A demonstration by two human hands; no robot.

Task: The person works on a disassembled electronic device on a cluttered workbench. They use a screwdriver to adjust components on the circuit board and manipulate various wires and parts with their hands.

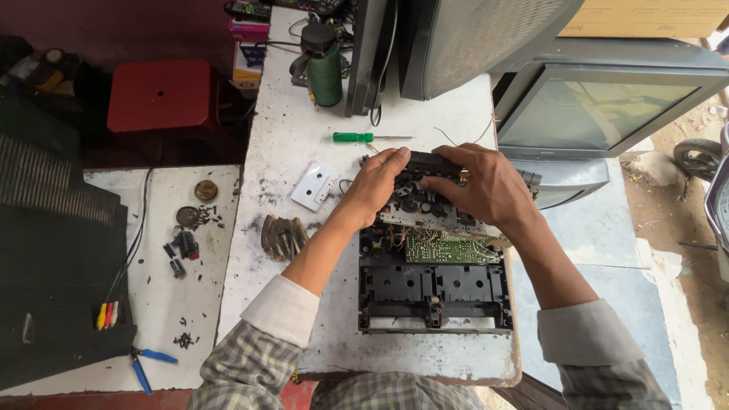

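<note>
An opened black cassette player chassis (434, 292) lies on the white worktable (304, 137), with a green circuit board (440, 248) showing in its middle. Both of my hands rest on its far end. My left hand (377, 184) grips the black mechanism block (431, 162) from the left. My right hand (483, 182) covers the same block from the right, fingers curled over its top. A green-handled screwdriver (357, 137) lies just beyond my hands. A white cassette (314, 185) sits left of my left hand.
A green bottle (326, 70) and old television sets (600, 106) stand at the table's far end. A ribbed metal part (282, 236) lies left of the chassis. The lower side table holds small parts (184, 244), blue-handled pliers (146, 363) and coloured plug leads (107, 314). A red stool (159, 95) stands behind.
</note>
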